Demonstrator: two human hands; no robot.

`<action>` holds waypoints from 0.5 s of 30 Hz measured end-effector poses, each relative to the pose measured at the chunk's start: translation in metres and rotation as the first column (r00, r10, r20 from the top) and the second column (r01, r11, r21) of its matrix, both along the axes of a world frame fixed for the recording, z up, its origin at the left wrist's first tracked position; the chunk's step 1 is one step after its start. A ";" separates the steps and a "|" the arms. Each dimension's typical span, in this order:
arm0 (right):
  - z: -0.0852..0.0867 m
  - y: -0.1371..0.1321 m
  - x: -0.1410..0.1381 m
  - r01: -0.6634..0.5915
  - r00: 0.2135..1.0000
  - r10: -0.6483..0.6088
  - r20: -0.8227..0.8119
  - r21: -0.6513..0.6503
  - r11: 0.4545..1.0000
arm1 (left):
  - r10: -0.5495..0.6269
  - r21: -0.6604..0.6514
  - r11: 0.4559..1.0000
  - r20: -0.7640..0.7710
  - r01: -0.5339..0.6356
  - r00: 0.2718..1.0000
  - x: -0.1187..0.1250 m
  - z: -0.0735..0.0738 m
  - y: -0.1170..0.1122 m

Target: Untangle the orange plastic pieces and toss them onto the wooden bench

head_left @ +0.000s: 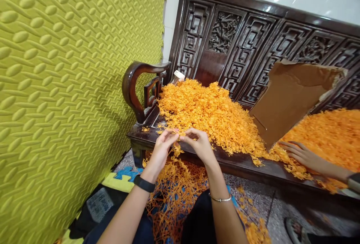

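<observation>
My left hand [162, 147], with a black band at its wrist, is closed in a pinch at the front edge of the dark wooden bench [242, 168]. Facing it, my right hand [199, 144] also pinches, a thin bangle on its wrist. Between the fingertips of both hands is a small orange spidery flower piece [180, 133], partly hidden by the fingers. Just behind lies a big heap of similar orange pieces [202, 103] on the seat. Below my hands, a tangle of orange branching strands [178, 187] fills the space between my legs.
A torn cardboard sheet [289, 98] stands between the heap and a second orange pile [334, 135]. Another person's hand [302, 156] rests at that pile. A white-lidded container [179, 76] sits by the armrest [132, 83]. A yellow textured mat [70, 86] lines the left side.
</observation>
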State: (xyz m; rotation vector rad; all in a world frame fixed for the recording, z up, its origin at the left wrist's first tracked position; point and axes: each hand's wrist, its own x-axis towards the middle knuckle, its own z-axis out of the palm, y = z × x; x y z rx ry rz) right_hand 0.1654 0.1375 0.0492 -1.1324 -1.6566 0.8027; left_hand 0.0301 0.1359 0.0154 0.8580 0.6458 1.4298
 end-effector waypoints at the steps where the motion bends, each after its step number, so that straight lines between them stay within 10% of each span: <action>1: 0.000 0.001 0.003 0.040 0.998 -0.040 -0.044 0.014 0.999 | -0.018 -0.002 1.000 -0.037 0.018 0.999 0.000 0.000 -0.001; 7: 0.009 -0.005 0.015 0.177 0.951 -0.157 -0.265 0.051 0.983 | -0.158 0.010 0.987 -0.166 0.162 0.973 0.009 0.007 -0.010; 15: 0.031 -0.033 0.002 0.537 0.811 -0.396 -0.431 0.279 0.796 | -0.283 0.053 0.955 -0.124 0.291 0.951 0.018 0.019 -0.019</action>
